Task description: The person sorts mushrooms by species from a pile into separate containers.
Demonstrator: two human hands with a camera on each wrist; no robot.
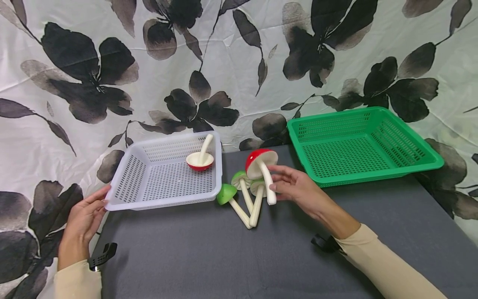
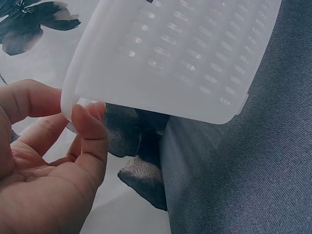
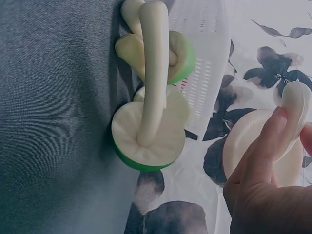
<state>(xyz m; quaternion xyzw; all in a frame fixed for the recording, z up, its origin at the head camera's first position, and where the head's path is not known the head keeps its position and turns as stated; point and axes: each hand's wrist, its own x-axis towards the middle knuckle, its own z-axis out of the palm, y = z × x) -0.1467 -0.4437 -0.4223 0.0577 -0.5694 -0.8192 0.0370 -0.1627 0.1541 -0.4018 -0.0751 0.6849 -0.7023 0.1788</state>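
Evidently the red mushroom (image 1: 262,166) is up off the surface, beyond the middle of the grey table (image 1: 209,249) and toward its far edge, between two baskets. From where I stand, the person's right hand (image 1: 293,185) pinches it by the pale stem, fingers on one side and thumb on the other. The cap is at the far end, its cream underside showing, and the stem hangs down toward the near edge. That arm slants in from the near right corner, in a beige sleeve (image 1: 388,261) with a black fitting (image 1: 325,243) at the wrist.

Just beside and below lie three green mushrooms (image 1: 246,195), caps spread apart, stem ends meeting toward the near edge. To their left, the white basket (image 1: 164,202) sits at the table's far left corner, its near left corner jutting past the left edge. The left hand (image 1: 84,214) grips that corner by the rim between thumb and fingers, forearm rising from the near left. Another red mushroom (image 1: 200,160) rests cap-down inside, near the basket's right end, stem leaning upward.

At the far right corner stands the green basket (image 1: 377,174), and floral cloth (image 1: 239,54) hangs behind everything.
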